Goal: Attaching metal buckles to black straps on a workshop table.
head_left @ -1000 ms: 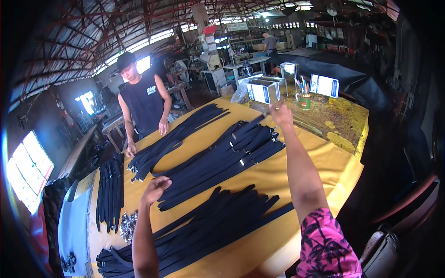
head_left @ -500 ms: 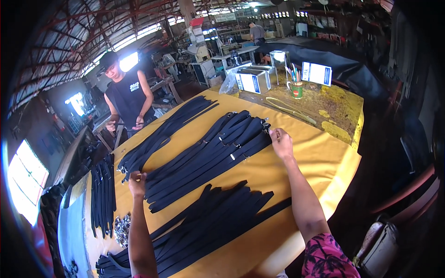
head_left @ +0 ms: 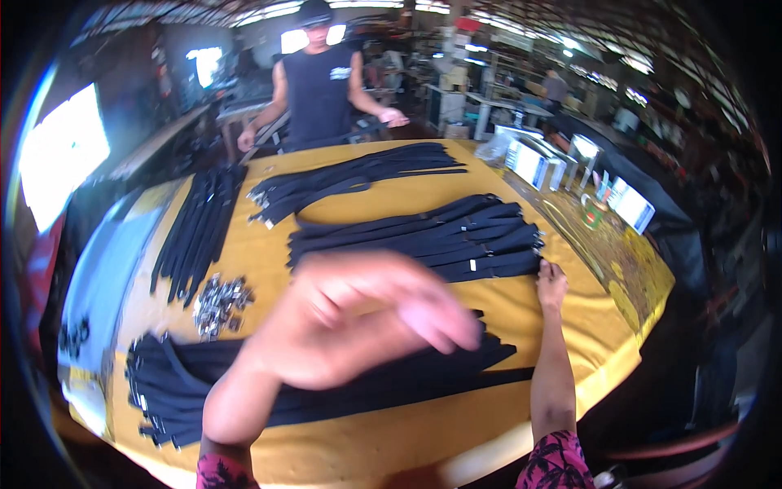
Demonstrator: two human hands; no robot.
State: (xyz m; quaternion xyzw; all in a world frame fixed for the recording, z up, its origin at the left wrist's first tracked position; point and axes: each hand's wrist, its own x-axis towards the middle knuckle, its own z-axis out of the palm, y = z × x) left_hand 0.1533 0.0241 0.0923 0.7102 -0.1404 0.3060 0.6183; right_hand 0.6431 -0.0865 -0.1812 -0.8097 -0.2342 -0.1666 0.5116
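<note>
Left hand [head_left: 326, 350]: blurred, grip parted, over near black straps [head_left: 342, 401]. Right hand [head_left: 552, 285]: at middle straps' [head_left: 407, 232] right end, grip indiscernible.

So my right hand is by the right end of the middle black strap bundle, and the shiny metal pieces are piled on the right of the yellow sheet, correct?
Not quite: the head view shows the shiny metal pieces piled on the left of the yellow sheet. Your right hand is by the right end of the middle black strap bundle.

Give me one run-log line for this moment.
left hand: midair, blurred, grip unclear | right hand: at right end of middle black strap bundle | metal fittings: heaped at left
</note>
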